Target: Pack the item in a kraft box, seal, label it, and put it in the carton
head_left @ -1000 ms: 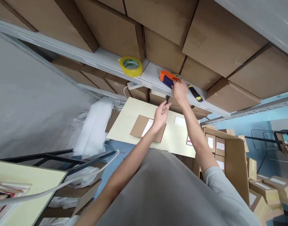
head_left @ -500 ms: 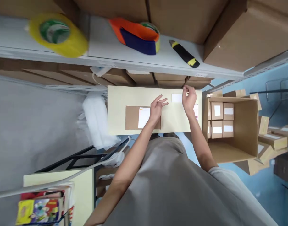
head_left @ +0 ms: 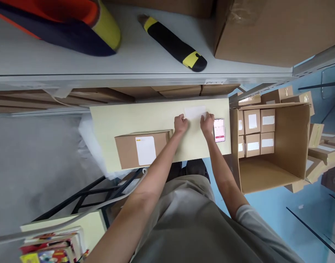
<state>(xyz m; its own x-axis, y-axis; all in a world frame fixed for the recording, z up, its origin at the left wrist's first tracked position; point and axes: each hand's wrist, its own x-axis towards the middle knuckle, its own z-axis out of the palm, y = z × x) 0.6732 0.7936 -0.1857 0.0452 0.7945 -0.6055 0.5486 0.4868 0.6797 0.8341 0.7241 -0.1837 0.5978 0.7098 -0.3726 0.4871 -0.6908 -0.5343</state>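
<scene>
A blank white paper slip (head_left: 194, 111) lies near the back edge of the pale tabletop (head_left: 153, 115). My right hand (head_left: 207, 123) pinches its lower right corner between thumb and fingers. At the slip's left edge, my left hand (head_left: 181, 124) is closed, its curled fingertips against the paper. Left of that hand sits a brown cardboard box (head_left: 125, 150) bearing a white label (head_left: 145, 149); my left forearm passes in front of its right end. Just beside my right hand lies a phone (head_left: 219, 130) with its screen lit.
An open carton (head_left: 268, 175) holding several small labelled boxes stands at the table's right. Overhead, a grey shelf (head_left: 129, 64) carries a utility knife (head_left: 174, 44) and a tape dispenser (head_left: 74, 27). A white hose (head_left: 101, 202) crosses at lower left.
Both hands have come down to the white slip, their fingers closing at its edges. My left hand was spread above the box before. The camera view has shifted right and closer to the shelf.
</scene>
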